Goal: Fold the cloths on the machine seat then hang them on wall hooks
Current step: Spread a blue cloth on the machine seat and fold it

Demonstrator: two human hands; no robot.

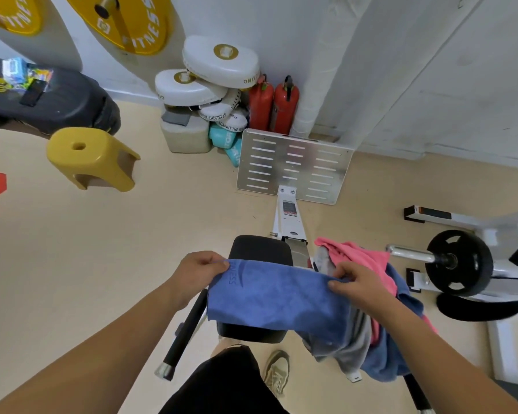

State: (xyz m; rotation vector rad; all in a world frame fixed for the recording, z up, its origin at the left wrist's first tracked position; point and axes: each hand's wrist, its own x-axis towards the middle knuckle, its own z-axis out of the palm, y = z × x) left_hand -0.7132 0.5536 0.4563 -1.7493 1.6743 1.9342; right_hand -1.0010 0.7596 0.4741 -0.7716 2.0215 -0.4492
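A blue cloth [275, 297] with a printed logo lies stretched across the black machine seat [260, 249]. My left hand [199, 268] pinches its far left corner. My right hand [361, 282] grips its far right edge. To the right of the seat, a heap of other cloths hangs over the machine frame: a pink cloth [362, 253], a grey cloth [356, 339] and another blue cloth [386, 360]. No wall hooks are in sight.
The machine's metal footplate [293, 165] stands ahead, with two red fire extinguishers [274, 104] and stacked white pads [210, 79] against the wall. A yellow stool [90, 158] sits at the left. A barbell weight plate [458, 262] lies at the right. A black handle bar [186, 330] juts left of the seat.
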